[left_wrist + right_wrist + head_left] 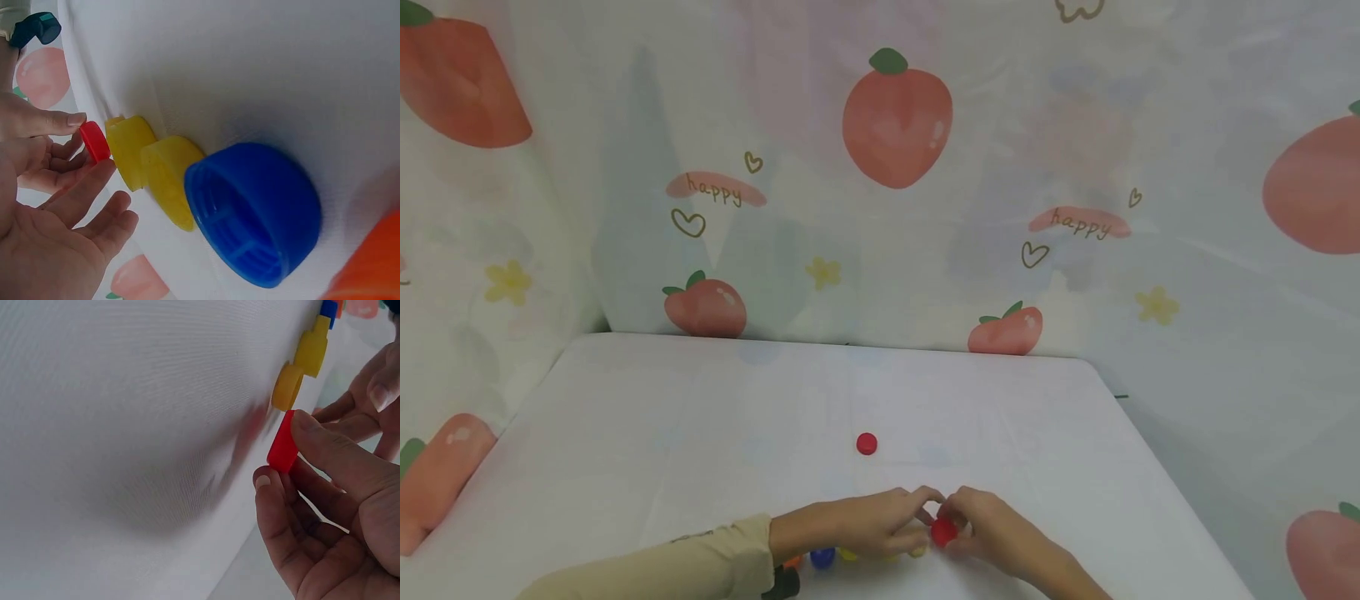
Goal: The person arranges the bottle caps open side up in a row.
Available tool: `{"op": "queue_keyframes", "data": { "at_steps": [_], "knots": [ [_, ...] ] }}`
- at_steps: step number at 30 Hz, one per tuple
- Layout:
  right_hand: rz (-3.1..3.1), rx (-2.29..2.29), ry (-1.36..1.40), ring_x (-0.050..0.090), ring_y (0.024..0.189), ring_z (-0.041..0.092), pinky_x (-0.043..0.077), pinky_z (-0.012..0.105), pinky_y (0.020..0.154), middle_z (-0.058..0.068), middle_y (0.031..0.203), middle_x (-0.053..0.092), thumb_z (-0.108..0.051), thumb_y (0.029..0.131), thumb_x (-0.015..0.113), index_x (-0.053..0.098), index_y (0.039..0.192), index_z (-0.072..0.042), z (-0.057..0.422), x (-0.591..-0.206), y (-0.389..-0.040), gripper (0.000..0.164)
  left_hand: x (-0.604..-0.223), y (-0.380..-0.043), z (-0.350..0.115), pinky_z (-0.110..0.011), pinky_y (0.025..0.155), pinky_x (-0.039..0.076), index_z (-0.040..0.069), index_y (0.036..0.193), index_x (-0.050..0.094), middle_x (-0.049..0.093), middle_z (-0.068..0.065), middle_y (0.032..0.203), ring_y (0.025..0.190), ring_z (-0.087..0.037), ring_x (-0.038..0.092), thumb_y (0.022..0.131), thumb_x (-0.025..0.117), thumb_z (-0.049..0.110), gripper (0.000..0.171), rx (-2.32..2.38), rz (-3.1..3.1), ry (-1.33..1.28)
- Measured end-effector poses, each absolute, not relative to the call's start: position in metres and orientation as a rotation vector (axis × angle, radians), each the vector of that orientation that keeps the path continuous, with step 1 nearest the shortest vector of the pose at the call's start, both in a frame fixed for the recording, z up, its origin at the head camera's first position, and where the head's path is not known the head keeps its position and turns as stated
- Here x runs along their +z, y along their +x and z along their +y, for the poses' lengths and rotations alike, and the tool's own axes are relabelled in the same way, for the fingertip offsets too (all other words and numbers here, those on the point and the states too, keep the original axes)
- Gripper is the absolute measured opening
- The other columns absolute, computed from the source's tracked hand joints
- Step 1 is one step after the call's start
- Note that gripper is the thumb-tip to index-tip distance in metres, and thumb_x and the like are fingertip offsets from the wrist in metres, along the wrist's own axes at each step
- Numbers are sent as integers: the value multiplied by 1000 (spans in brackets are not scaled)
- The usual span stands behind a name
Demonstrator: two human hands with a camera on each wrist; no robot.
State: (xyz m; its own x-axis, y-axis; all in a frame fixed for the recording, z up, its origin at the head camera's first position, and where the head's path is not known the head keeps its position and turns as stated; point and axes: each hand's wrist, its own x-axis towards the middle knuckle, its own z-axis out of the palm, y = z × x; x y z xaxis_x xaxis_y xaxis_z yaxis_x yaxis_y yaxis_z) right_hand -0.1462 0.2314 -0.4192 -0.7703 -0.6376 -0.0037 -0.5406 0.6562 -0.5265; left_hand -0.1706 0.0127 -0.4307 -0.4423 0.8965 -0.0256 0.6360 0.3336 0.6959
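Between its thumb and fingers my right hand [1000, 533] pinches a red bottle cap [284, 445], held on edge close over the white table. My left hand [880, 521] reaches in from the left, its fingers loosely bent and its fingertips right by the red cap, with nothing gripped. Under and beside the left hand runs a row of caps: yellow caps [174, 178] nearest the red one, then a blue cap [256, 212] with its ribbed inside showing, then an orange cap [372, 269]. In the head view the left hand and forearm hide part of this row.
Another red cap [867, 443] lies farther back on the white table [715, 425]. Behind and beside the table hangs a curtain [895, 250] printed with peaches. A dark device [786, 583] sits by the left sleeve.
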Motion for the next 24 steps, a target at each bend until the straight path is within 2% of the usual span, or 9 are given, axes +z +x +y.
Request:
{"op": "queue_keyframes", "data": {
  "at_steps": [9, 15, 18, 22, 24],
  "knots": [
    [2684, -690, -867, 55, 77, 5, 50, 24, 71, -9, 84, 57, -6, 71, 80, 63, 94, -8, 229, -422, -144, 29, -432, -169, 17, -18, 87, 43, 11, 131, 38, 58, 6, 121, 111, -4, 50, 95, 58, 23, 43, 813, 2190, 1207],
    [2735, -592, -870, 54, 74, 4, 50, 23, 68, -10, 81, 56, -7, 69, 81, 63, 93, -9, 227, -427, -146, 30, -432, -169, 19, -20, 89, 43, 11, 131, 39, 59, 6, 121, 112, -5, 50, 94, 59, 25, 45, 757, 2202, 1213],
    [2742, -580, -878, 54, 74, 3, 50, 22, 68, -9, 81, 56, -7, 69, 81, 63, 93, -9, 227, -428, -146, 30, -461, -183, 22, -19, 87, 43, 16, 132, 38, 58, 12, 120, 110, -2, 50, 94, 58, 33, 46, 750, 2193, 1235],
    [2739, -577, -867, 52, 72, 3, 50, 22, 67, -10, 81, 56, -8, 70, 81, 63, 93, -10, 226, -428, -146, 30, -481, -192, 23, -18, 85, 44, 21, 133, 36, 56, 17, 120, 109, 1, 50, 94, 57, 38, 47, 738, 2187, 1240],
    [2732, -577, -857, 52, 72, 3, 50, 22, 67, -10, 81, 56, -8, 70, 81, 62, 94, -10, 226, -427, -146, 31, -470, -187, 22, -19, 85, 45, 20, 133, 37, 57, 15, 120, 109, 0, 51, 94, 57, 35, 46, 714, 2209, 1224]
  ]
}}
